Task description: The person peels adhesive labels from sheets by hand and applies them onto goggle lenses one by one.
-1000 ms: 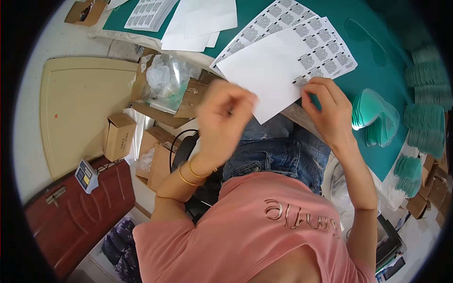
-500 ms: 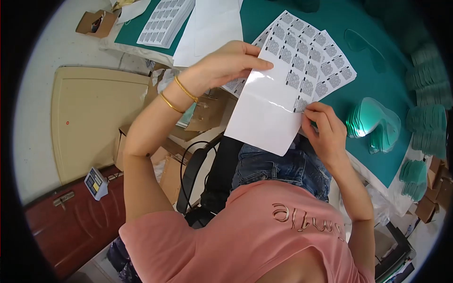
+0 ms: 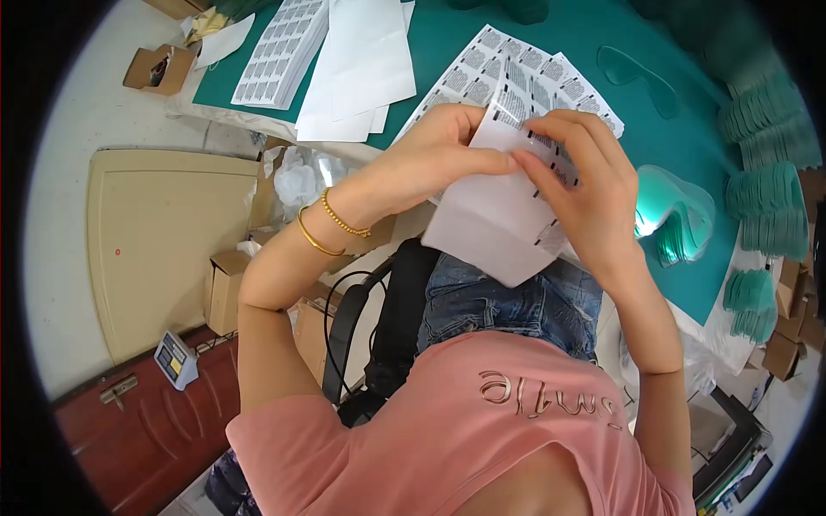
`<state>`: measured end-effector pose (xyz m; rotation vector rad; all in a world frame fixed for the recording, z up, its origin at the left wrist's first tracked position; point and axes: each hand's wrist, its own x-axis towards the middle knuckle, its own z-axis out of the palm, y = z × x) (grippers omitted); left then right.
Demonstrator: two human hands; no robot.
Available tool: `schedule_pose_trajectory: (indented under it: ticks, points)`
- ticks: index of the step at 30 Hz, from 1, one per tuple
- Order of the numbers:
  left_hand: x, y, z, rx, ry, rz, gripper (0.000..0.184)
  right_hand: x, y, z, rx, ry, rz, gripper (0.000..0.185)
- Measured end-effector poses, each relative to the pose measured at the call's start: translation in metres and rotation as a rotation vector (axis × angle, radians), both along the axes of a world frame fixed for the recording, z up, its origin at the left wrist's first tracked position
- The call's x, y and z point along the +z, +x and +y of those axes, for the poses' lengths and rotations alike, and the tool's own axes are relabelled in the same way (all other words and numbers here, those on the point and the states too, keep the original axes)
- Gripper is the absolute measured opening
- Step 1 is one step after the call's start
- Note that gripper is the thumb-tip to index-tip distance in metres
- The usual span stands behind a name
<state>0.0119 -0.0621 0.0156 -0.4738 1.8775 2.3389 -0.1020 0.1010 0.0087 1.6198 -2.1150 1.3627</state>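
My left hand [image 3: 456, 159] grips a sheet of printed labels [image 3: 490, 219] at its left edge, thumb on top and fingers underneath. The lower part of the sheet is blank and glossy; small black-printed labels fill the upper right. My right hand [image 3: 598, 185] is over the sheet, its thumb and index finger curled close to my left thumb tip. Whatever lies between those right fingertips is too small to make out. Behind the held sheet, more label sheets [image 3: 477, 64] lie fanned on the green tabletop [image 3: 559, 26].
A stack of printed sheets [image 3: 280, 56] and blank white sheets [image 3: 370, 64] lie at the back left. Clear greenish curved plastic pieces [image 3: 680, 211] sit on the right, with more stacks [image 3: 761, 206] along the far right edge. A single clear piece [image 3: 637, 77] lies behind.
My right hand has moved up and left from the sheet's right edge to beside my left thumb. The sheet has bent and tilted, and the view has shifted slightly.
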Motion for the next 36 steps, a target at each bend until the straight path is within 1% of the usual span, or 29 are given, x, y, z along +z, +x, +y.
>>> schedule_pose_trajectory:
  ticks: [1,2,4,5,7,9,11,13,14,15,16,17,18,19,20,22,23,24,25,27,29,31,33,34,35,36]
  points:
    - [0.001,-0.001,0.004,-0.010,0.064,0.020,0.027,0.000,0.000,0.001,0.000,0.005,0.001,0.027]
    - [-0.001,-0.002,0.005,-0.011,0.069,0.021,0.027,0.001,0.000,0.002,-0.002,0.004,0.030,0.026]
    - [-0.006,-0.005,0.005,-0.057,-0.076,0.049,0.021,0.005,-0.002,0.005,-0.002,0.009,0.065,0.026]
    - [-0.004,-0.005,0.006,-0.056,-0.070,0.053,0.021,0.010,-0.002,0.008,0.001,0.011,0.044,0.025]
    - [0.005,-0.003,0.009,-0.117,-0.293,0.002,0.018,0.014,-0.002,0.012,0.001,0.019,0.023,0.024]
    - [0.007,-0.003,0.014,-0.109,-0.330,0.045,0.019,0.015,-0.005,0.016,0.035,-0.029,0.132,0.023]
    - [0.013,-0.004,0.017,-0.098,-0.371,0.089,0.021,0.017,-0.007,0.020,0.043,-0.029,0.158,0.021]
    - [0.020,-0.004,0.017,-0.175,-0.569,0.003,0.023,0.022,-0.008,0.025,0.051,-0.030,0.186,0.020]
    - [0.019,-0.005,0.019,-0.172,-0.567,0.007,0.023,0.025,-0.008,0.028,0.061,-0.008,0.124,0.019]
    - [0.019,-0.006,0.021,-0.162,-0.519,0.098,0.024,0.027,-0.009,0.031,0.069,0.014,0.061,0.017]
    - [0.018,-0.007,0.022,-0.153,-0.470,0.189,0.024,0.029,-0.010,0.033,0.069,0.017,0.064,0.017]
    - [0.019,-0.008,0.022,-0.153,-0.467,0.192,0.024,0.029,-0.011,0.034,0.066,0.029,-0.015,0.016]
    - [0.019,-0.009,0.023,-0.172,-0.442,0.142,0.023,0.030,-0.012,0.036,0.061,0.041,-0.096,0.015]
    - [0.020,-0.009,0.023,-0.193,-0.417,0.091,0.022,0.031,-0.012,0.038,0.059,0.043,-0.095,0.015]
    - [0.019,-0.010,0.024,-0.196,-0.416,0.093,0.022,0.033,-0.011,0.040,0.050,0.048,-0.083,0.016]
    - [0.018,-0.011,0.029,-0.156,-0.319,0.108,0.023,0.034,-0.010,0.043,0.036,0.051,-0.069,0.016]
    - [0.020,-0.012,0.031,-0.160,-0.320,0.111,0.023,0.035,-0.008,0.043,0.027,0.020,-0.013,0.017]
    - [0.024,-0.012,0.033,-0.155,-0.370,0.108,0.023,0.035,-0.007,0.043,0.017,-0.009,0.043,0.018]
    - [0.029,-0.012,0.036,-0.150,-0.420,0.106,0.023,0.034,-0.008,0.043,0.011,-0.010,0.045,0.018]
    - [0.038,-0.011,0.038,-0.160,-0.437,0.085,0.023,0.032,-0.009,0.043,0.020,-0.031,0.140,0.019]
    - [0.041,-0.010,0.040,-0.166,-0.456,0.063,0.024,0.033,-0.009,0.045,0.021,-0.028,0.116,0.018]
    - [0.040,-0.010,0.041,-0.168,-0.554,0.083,0.025,0.032,-0.009,0.048,0.021,-0.025,0.091,0.018]
    - [0.037,-0.010,0.041,-0.170,-0.529,0.117,0.025,0.032,-0.012,0.052,0.069,0.008,-0.119,0.019]
    - [0.036,-0.010,0.042,-0.171,-0.504,0.150,0.025,0.032,-0.013,0.054,0.066,0.009,-0.119,0.019]
    - [0.034,-0.010,0.043,-0.175,-0.503,0.151,0.025,0.033,-0.013,0.056,0.049,0.044,-0.204,0.019]
    - [0.033,-0.010,0.045,-0.149,-0.445,0.149,0.024,0.033,-0.013,0.058,0.033,0.080,-0.290,0.019]
